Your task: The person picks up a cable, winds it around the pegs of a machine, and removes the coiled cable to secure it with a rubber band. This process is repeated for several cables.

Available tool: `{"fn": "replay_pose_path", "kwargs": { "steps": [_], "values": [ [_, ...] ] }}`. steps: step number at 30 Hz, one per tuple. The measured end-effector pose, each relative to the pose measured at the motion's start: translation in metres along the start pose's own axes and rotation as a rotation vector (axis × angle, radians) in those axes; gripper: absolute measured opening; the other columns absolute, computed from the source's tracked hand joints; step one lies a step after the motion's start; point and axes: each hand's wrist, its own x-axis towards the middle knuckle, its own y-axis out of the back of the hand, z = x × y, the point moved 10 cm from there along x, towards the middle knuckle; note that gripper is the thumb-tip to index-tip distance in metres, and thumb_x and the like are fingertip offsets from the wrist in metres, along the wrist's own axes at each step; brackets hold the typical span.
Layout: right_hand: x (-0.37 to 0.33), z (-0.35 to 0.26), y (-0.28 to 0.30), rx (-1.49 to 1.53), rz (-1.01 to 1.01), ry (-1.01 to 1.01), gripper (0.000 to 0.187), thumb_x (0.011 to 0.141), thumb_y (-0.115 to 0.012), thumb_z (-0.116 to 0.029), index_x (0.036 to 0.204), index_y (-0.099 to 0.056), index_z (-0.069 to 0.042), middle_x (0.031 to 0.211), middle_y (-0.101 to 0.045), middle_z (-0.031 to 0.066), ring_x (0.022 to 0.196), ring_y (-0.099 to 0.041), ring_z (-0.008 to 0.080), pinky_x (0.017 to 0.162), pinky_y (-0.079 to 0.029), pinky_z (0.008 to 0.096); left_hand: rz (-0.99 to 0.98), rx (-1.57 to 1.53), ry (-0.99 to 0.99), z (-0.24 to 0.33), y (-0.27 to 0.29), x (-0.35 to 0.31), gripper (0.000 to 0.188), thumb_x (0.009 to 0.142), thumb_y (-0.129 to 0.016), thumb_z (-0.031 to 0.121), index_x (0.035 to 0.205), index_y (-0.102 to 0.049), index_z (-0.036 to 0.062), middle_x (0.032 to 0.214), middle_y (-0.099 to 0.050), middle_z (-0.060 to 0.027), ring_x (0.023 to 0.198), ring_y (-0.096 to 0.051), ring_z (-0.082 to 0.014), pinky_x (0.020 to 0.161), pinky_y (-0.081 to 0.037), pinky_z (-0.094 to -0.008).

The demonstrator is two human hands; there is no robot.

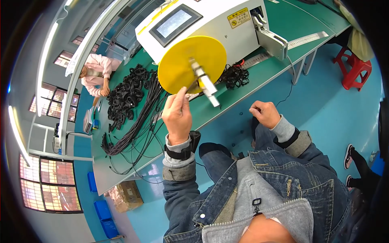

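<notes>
A white winding machine (233, 30) with a round yellow disc (170, 67) stands on the green table. On the disc's front is a silver metal winding bracket (207, 83). My left hand (177, 117) is raised at the disc's lower edge, its fingertips pinched on a black cable (193, 88) that runs to the bracket. My right hand (267, 115) is apart from the machine, in front of the table edge, with curled fingers and nothing visible in them. Long black cables (139, 117) lie in a bundle left of my left hand.
Coiled black cables (127, 93) are heaped on the green table (253, 85), with more coils (235, 76) under the machine. A metal ruler (308, 39) lies at the right. A person (97, 75) sits across the table. A red stool (353, 68) and a cardboard box (126, 196) are on the floor.
</notes>
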Motion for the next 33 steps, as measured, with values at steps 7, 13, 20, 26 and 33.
{"fn": "replay_pose_path", "kwargs": {
  "steps": [7,13,20,26,33],
  "values": [
    [-0.004,0.003,0.002,-0.015,-0.037,-0.003,0.012,0.078,-0.058,-0.01,0.075,-0.058,0.001,0.057,-0.057,0.0101,0.049,-0.054,0.0185,0.048,-0.043,0.0291,0.05,0.05,-0.057,0.014,0.001,0.002,0.022,0.078,-0.06,0.003,0.1,-0.061,0.0015,0.073,-0.056,-0.0123,0.06,-0.055,-0.0245,0.054,-0.044,-0.0305],
    [-0.008,0.01,0.002,0.004,-0.047,-0.053,0.011,0.078,-0.057,-0.01,0.075,-0.059,0.001,0.057,-0.057,0.0097,0.049,-0.054,0.018,0.048,-0.043,0.0288,-0.071,0.031,0.079,0.004,-0.008,-0.013,0.025,0.078,-0.059,0.002,0.103,-0.06,0.0017,0.072,-0.056,-0.0124,0.061,-0.055,-0.026,0.055,-0.044,-0.0308],
    [0.003,-0.017,-0.001,0.014,-0.063,0.031,0.011,0.078,-0.058,-0.01,0.076,-0.059,0.0,0.058,-0.057,0.0101,0.049,-0.054,0.0187,0.048,-0.043,0.0287,-0.049,0.02,0.02,0.025,-0.017,-0.018,0.029,0.078,-0.059,0.003,0.106,-0.057,0.0002,0.077,-0.055,-0.0139,0.064,-0.055,-0.027,0.057,-0.045,-0.0318],
    [0.038,-0.109,0.019,0.069,0.126,0.359,0.012,0.077,-0.06,-0.011,0.074,-0.058,0.0,0.061,-0.056,0.0127,0.051,-0.055,0.0235,0.048,-0.043,0.0293,0.036,0.198,-0.143,0.06,-0.029,-0.009,0.031,0.076,-0.061,0.006,0.106,-0.057,-0.0011,0.087,-0.054,-0.0142,0.071,-0.056,-0.0288,0.059,-0.047,-0.0336],
    [0.07,-0.114,0.008,0.039,0.143,0.376,0.012,0.073,-0.063,-0.008,0.071,-0.054,-0.001,0.061,-0.057,0.0116,0.05,-0.055,0.0219,0.047,-0.042,0.0284,-0.067,0.352,-0.143,0.078,-0.032,-0.004,0.031,0.078,-0.059,0.01,0.106,-0.055,-0.0032,0.096,-0.052,-0.0159,0.08,-0.055,-0.0303,0.066,-0.047,-0.036]
  ]
}}
